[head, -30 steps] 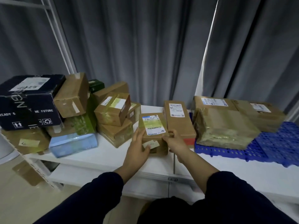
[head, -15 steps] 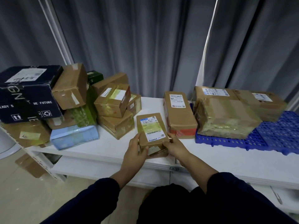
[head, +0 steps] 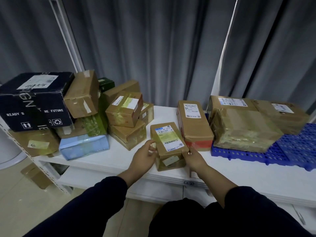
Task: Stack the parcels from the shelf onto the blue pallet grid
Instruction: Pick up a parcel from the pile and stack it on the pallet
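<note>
Left hand [head: 145, 155] fingers curl on small parcel [head: 169, 144]'s left edge, right hand [head: 194, 159] pinches its near-right corner. Tape-glossy brown cardboard block (white label up) at white table [head: 119, 159] front; long axis roughly 6–12 o'clock. Perforated blue pallet grid [head: 290, 151] at 3 o'clock

The blue pallet grid [head: 290, 152] runs off the right edge, and the black box [head: 35, 101] off the left. Print on the label of the small parcel [head: 168, 142] is too fine to read. The right hand [head: 195, 159] covers that parcel's near right corner. A dark green box [head: 106, 83] shows only a corner behind the tilted brown carton [head: 83, 94]
</note>
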